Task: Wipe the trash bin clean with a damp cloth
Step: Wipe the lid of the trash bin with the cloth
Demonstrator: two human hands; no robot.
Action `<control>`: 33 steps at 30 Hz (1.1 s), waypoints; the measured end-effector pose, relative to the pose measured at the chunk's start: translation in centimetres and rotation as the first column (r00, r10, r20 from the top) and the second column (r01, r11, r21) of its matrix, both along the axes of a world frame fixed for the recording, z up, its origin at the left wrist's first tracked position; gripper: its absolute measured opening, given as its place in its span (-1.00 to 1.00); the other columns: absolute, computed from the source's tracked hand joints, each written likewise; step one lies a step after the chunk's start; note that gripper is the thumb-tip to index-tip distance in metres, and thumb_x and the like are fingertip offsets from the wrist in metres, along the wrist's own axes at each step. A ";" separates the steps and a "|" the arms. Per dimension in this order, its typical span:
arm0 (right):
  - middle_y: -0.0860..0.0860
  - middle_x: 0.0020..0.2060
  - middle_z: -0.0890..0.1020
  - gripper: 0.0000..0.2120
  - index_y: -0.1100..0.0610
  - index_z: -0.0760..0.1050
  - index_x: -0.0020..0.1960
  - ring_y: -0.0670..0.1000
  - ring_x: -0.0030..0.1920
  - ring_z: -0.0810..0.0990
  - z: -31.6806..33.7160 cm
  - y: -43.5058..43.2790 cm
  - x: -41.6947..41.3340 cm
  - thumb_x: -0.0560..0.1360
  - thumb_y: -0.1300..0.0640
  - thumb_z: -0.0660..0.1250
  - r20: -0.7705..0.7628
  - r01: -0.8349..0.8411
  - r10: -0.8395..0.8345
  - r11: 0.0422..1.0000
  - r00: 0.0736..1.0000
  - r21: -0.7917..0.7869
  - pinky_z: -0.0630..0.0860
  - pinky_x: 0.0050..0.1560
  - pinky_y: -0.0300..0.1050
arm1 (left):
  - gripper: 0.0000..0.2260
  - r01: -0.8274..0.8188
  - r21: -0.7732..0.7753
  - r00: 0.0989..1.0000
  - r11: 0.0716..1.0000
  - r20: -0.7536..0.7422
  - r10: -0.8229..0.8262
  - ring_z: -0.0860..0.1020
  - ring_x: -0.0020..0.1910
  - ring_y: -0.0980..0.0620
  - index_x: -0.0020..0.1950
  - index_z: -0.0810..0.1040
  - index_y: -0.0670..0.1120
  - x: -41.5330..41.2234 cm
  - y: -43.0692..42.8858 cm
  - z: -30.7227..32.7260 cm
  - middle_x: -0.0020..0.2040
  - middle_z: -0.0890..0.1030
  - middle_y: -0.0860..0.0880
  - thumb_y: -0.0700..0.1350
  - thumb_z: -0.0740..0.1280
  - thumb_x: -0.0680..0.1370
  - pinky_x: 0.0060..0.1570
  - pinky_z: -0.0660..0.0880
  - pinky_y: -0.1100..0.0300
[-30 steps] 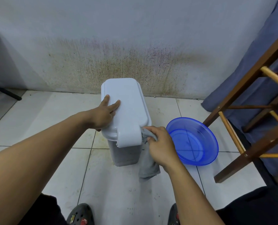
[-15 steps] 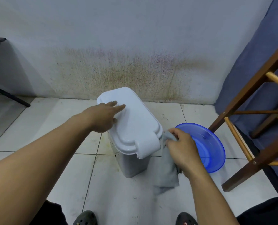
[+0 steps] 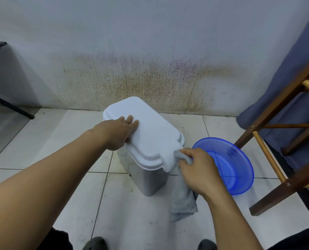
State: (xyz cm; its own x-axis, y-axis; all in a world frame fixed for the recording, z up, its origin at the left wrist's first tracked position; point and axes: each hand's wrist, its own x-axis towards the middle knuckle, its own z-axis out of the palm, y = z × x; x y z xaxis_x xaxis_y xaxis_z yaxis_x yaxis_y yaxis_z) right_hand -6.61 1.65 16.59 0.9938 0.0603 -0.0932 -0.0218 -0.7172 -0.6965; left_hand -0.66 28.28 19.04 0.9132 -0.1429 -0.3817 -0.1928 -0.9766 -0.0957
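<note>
Steadies the one trash bin (image 3: 150, 179) on the tiled floor (image 3: 132, 222) with the left hand (image 3: 119, 132), fingers flat on the lid (image 3: 155, 139). Pinches the one grey cloth (image 3: 183, 202) in the right hand (image 3: 198, 170) against the lid's front corner. Seems partway: lid edge under way, sides probably left. One blue basin (image 3: 240, 177) just beside.

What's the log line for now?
step: wiping bin lid edge | left hand: rests on bin lid | right hand: grips grey cloth at lid's front tab | blue basin: floor, right of bin
</note>
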 end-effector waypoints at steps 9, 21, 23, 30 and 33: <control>-0.04 0.20 0.43 -0.64 -0.05 0.49 0.36 -0.05 -0.06 0.42 -1.0 -0.1 1.0 0.58 0.15 0.28 0.150 0.258 -0.261 0.965 0.954 0.040 0.35 -0.07 -0.17 | -0.52 -0.002 0.014 0.950 1.000 0.311 -0.003 0.61 0.14 -0.12 0.34 0.57 0.13 -1.9 -3.7 1.5 0.20 0.66 -0.03 0.33 0.05 0.65 0.09 0.54 0.02; -0.09 0.06 0.37 -0.59 -0.15 0.50 0.32 0.00 -0.07 0.51 -2.9 0.7 -0.6 0.55 0.19 0.23 0.191 0.144 -0.136 0.989 0.972 -0.029 0.52 -0.12 -0.10 | -0.17 -0.217 -0.241 0.961 0.946 0.119 0.250 -0.24 0.65 -0.05 0.61 -0.20 0.36 -0.3 2.7 -3.7 0.68 -0.21 0.11 0.60 -0.30 0.36 0.55 -0.12 -0.33; -0.09 0.06 0.34 -0.56 -0.16 0.43 0.38 0.04 -0.07 0.50 -3.1 0.6 0.0 0.56 0.18 0.20 0.161 0.172 -0.157 0.982 0.974 -0.079 0.50 -0.15 -0.07 | -0.13 -0.245 -0.252 0.953 0.936 0.113 0.280 -0.23 0.65 -0.06 0.62 -0.18 0.36 -0.2 2.4 -3.8 0.69 -0.20 0.11 0.62 -0.30 0.32 0.54 -0.11 -0.33; -0.04 0.11 0.34 -0.59 -0.06 0.42 0.37 0.07 -0.11 0.46 -3.2 -0.1 0.5 0.56 0.20 0.21 0.135 0.279 -0.265 0.955 0.955 -0.098 0.38 -0.16 -0.09 | -0.23 -0.272 -0.242 0.940 0.931 0.141 0.311 -0.01 0.62 -0.10 0.60 0.02 0.39 0.2 2.4 -3.3 0.68 0.01 0.15 0.61 -0.18 0.42 0.42 0.20 -0.32; -0.08 0.08 0.31 -0.58 -0.10 0.43 0.37 0.06 -0.10 0.48 -2.9 -0.1 1.0 0.57 0.22 0.20 0.196 0.236 -0.224 0.971 0.955 -0.043 0.43 -0.15 -0.08 | -0.11 -0.248 -0.329 0.930 0.911 0.181 0.319 0.13 0.51 -0.16 0.55 0.19 0.39 0.3 3.2 -2.9 0.58 0.22 0.11 0.66 -0.24 0.28 0.39 0.32 -0.26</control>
State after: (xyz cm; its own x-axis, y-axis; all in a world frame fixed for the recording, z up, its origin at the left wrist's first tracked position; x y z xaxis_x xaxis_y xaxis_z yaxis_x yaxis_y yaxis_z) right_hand -5.65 1.59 13.72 0.9799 -0.1720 0.1012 -0.0643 -0.7521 -0.6560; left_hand -0.38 31.52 16.13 0.9881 0.0609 -0.1414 0.0885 -0.9762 0.1980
